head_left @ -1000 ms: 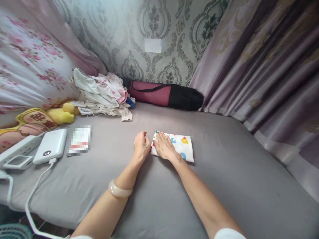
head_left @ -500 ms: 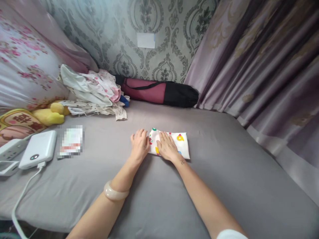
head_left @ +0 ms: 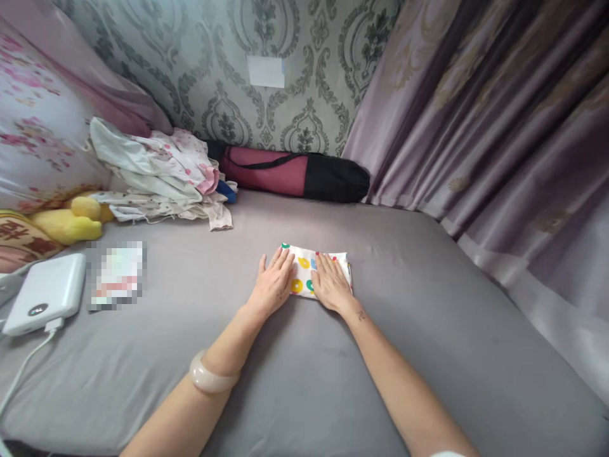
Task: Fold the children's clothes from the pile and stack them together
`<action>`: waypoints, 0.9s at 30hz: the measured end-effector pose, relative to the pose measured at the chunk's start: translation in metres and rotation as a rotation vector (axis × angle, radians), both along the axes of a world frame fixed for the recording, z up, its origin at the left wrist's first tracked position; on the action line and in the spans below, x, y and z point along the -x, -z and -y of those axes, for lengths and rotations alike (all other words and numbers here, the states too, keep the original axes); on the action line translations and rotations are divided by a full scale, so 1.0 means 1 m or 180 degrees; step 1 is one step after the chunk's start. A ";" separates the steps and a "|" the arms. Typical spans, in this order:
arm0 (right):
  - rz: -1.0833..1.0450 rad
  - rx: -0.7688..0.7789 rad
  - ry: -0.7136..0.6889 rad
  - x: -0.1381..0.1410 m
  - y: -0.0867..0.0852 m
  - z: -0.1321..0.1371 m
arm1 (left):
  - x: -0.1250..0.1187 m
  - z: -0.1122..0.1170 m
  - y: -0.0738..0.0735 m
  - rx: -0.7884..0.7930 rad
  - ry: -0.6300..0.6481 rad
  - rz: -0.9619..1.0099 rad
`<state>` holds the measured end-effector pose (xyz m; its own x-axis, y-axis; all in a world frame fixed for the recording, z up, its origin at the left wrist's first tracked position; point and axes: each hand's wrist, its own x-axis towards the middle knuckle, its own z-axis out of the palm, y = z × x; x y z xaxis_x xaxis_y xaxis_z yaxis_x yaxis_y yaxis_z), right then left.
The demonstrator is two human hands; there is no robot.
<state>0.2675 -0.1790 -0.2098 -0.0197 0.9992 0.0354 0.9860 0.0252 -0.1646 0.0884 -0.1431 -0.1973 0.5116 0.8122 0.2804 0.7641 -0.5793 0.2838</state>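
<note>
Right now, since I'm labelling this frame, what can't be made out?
Head view only:
Small flat packet beside the white rectangular power bank: pixelated, print unreadable.
Folded white cloth with coloured rings: the left hand and right hand cover much of its pattern.
White charging cable: runs off the left edge.
</note>
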 end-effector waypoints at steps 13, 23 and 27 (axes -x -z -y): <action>0.0006 -0.0113 0.0646 -0.020 -0.008 0.008 | -0.004 0.003 0.005 0.0046 0.0199 -0.0105; -0.0024 -0.0078 0.0690 -0.016 -0.018 0.003 | -0.002 0.001 0.006 0.0330 0.0266 -0.0174; -0.0006 -0.0619 0.0327 0.003 -0.022 -0.001 | -0.001 0.000 0.009 0.0282 0.0278 -0.0124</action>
